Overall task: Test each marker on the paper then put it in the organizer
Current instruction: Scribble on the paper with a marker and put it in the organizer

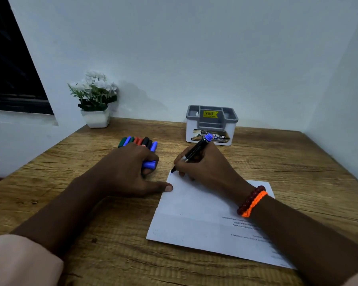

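Note:
My right hand [207, 166] grips a black marker with a blue end [195, 150], its tip touching the top left corner of the white paper [194, 219]. My left hand [126, 170] rests on the wooden desk [277, 162], fingers curled around a blue marker cap [149, 164], thumb pressing the paper's left edge. A bunch of several markers [139, 141] in green, blue, red and black lies just beyond my left hand, partly hidden by it. The grey and white organizer [211, 125] stands at the back of the desk, beyond my right hand.
A white pot of white flowers [95, 100] stands in the back left corner. Walls close the desk at the back and on the right. A dark window [12, 69] is on the left. Printed text shows on the paper's near right part.

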